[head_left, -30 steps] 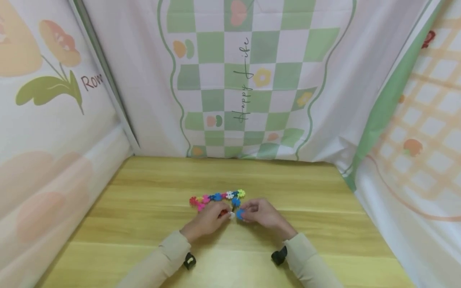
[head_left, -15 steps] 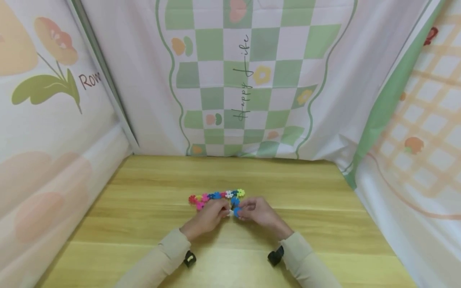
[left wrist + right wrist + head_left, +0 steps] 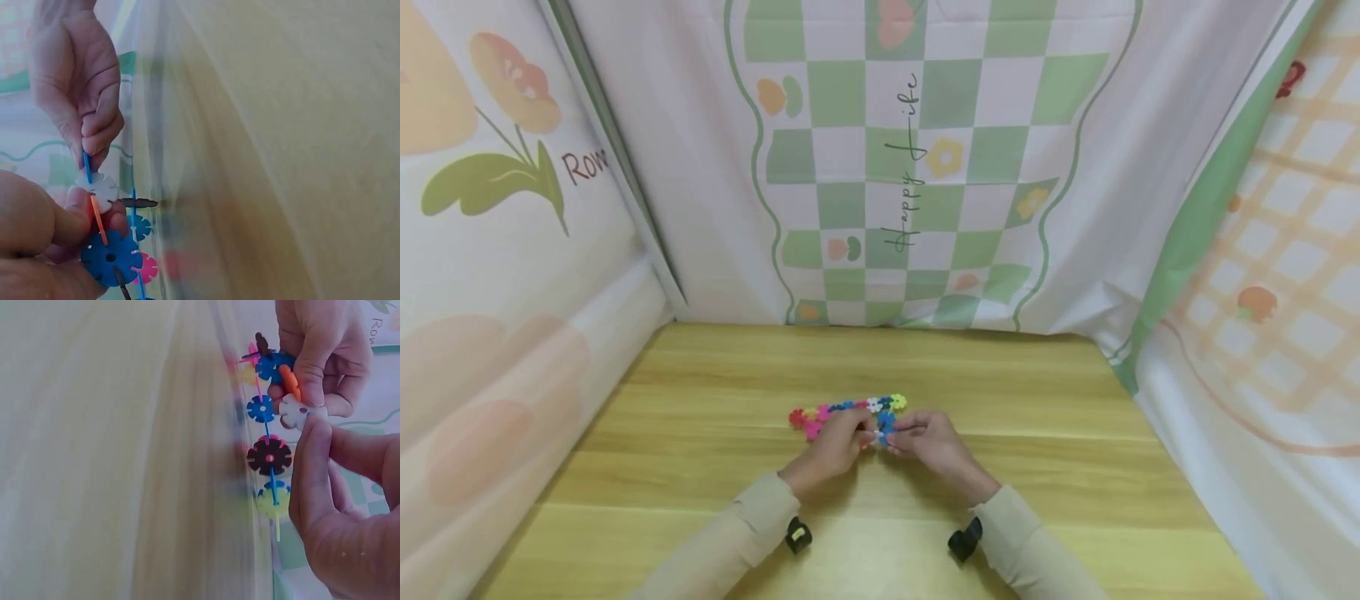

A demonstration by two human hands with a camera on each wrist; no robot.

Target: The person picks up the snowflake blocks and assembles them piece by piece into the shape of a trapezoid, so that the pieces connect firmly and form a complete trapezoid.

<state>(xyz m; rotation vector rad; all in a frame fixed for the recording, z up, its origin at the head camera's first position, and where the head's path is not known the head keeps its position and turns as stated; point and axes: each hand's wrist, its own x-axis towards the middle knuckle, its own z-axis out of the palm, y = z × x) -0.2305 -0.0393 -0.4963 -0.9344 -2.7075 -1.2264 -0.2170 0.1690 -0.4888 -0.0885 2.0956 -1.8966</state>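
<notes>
Flower-shaped plastic snowflake discs are linked edge to edge in a colourful chain (image 3: 873,405). My left hand (image 3: 833,443) pinches a white snowflake disc (image 3: 292,411), which joins an orange disc (image 3: 99,219) and then a blue disc (image 3: 112,258). Opposite it, my right hand (image 3: 934,443) pinches another blue snowflake disc (image 3: 87,167) between thumb and fingers. Its edge meets the white disc's rim; how deep the slots sit is hidden. In the right wrist view my right fingertips cover most of that held blue disc.
The chain's far side lies on the wooden table (image 3: 880,533), with a yellow-green disc (image 3: 898,402) at its right corner and a red disc (image 3: 797,417) at its left. Printed curtains (image 3: 902,167) enclose the table at back and sides.
My right hand has moved left with its blue disc, closing the gap to the white disc. The left hand stays nearly in place.
</notes>
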